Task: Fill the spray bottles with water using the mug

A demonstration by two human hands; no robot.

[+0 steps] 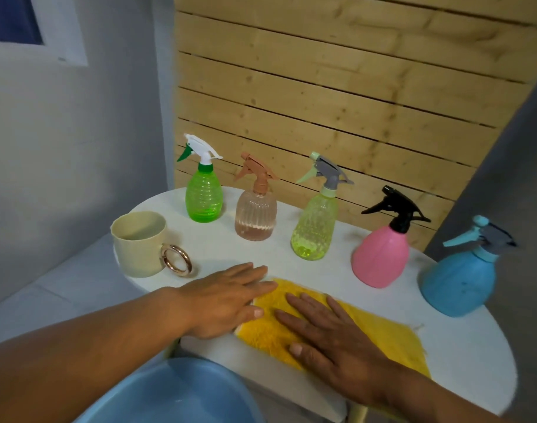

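Several spray bottles stand in a row on the white table: a green one, a clear peach one with some liquid, a yellow-green one, a pink one and a blue one. All have their trigger heads on. A cream mug with a gold ring handle sits at the table's left end. My left hand lies flat, fingers on the edge of a yellow cloth. My right hand rests flat on the cloth.
A blue basin holding water sits below the table's near edge, under my left forearm. A wooden slat panel rises behind the bottles. A grey wall is on the left.
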